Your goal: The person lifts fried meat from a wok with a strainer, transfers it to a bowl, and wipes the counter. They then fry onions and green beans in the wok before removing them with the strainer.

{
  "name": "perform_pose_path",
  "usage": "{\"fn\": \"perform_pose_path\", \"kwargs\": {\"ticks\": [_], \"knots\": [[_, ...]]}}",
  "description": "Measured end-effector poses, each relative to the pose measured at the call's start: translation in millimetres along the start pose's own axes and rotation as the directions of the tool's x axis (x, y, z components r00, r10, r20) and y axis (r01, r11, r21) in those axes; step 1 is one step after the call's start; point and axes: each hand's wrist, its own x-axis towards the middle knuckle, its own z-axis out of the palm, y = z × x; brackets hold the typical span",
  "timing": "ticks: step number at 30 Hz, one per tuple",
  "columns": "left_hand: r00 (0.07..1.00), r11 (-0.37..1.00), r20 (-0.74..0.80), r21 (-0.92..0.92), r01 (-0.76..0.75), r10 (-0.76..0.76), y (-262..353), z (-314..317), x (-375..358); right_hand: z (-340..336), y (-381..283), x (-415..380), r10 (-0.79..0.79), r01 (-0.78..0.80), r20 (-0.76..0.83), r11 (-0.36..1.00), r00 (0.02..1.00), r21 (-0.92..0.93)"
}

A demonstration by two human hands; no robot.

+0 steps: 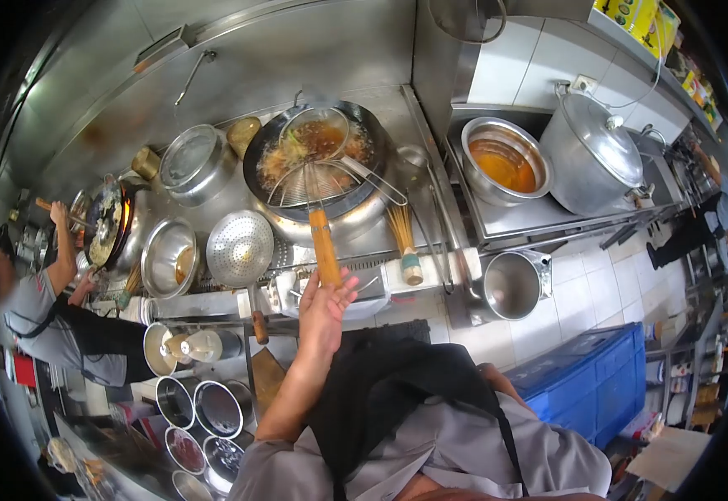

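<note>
My left hand [327,307] is around the end of a wooden handle, fingers loosely curled. That handle belongs to a wire skimmer [322,238], whose mesh end lies over the near rim of a wok [257,159]. Bubbling brown oil with orange and green food pieces [280,171] fills the wok. A second mesh strainer [355,167] with a metal handle rests across the wok, overlapping the skimmer. Of my right arm [506,388] only a part shows beside the apron; the right hand is out of sight.
A perforated ladle [240,248], a steel bowl [166,271] and a bamboo brush [405,242] surround the wok. Right stand a bowl of orange liquid [514,142], a large lidded pot [593,150] and a blue crate [589,376]. A co-worker [88,309] cooks at the left wok.
</note>
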Motion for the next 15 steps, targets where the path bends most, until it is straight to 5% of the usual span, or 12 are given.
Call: {"fn": "perform_pose_path", "kwargs": {"ticks": [2,3,7,12,13,14,15], "knots": [[0.999,0.999,-0.033,-0.002,-0.033,0.033,-9.3,0.7,-6.8,-21.4,-13.1,-15.9,0.119,-0.114,-0.006,0.963,0.993,0.242],[0.997,0.998,-0.062,-0.002,-0.055,0.055,-12.3,3.4,-7.7,-37.1,-32.0,-26.3,0.176,-0.163,-0.042,0.961,0.983,0.223],[0.982,0.990,-0.126,0.029,-0.136,0.138,-27.9,7.6,-7.1,-63.6,27.6,-20.4,0.136,-0.076,-0.081,0.858,0.987,0.508],[0.948,0.970,-0.221,0.140,-0.200,0.228,-43.4,14.0,-3.5,-76.0,99.8,-42.4,0.242,-0.202,-0.016,0.843,0.970,0.499],[0.925,0.963,-0.282,0.163,-0.215,0.254,-49.3,13.1,0.5,-73.5,151.4,-33.7,-0.073,0.065,0.017,0.956,0.997,0.287],[0.923,0.963,-0.288,0.164,-0.214,0.255,-55.2,8.8,1.7,-69.4,185.5,-27.4,-0.371,0.363,0.114,0.928,0.922,0.080],[0.914,0.961,-0.316,0.187,-0.202,0.253,-55.3,9.2,3.2,-68.8,185.8,-28.2,-0.217,0.248,0.208,0.959,0.954,-0.138]]}}
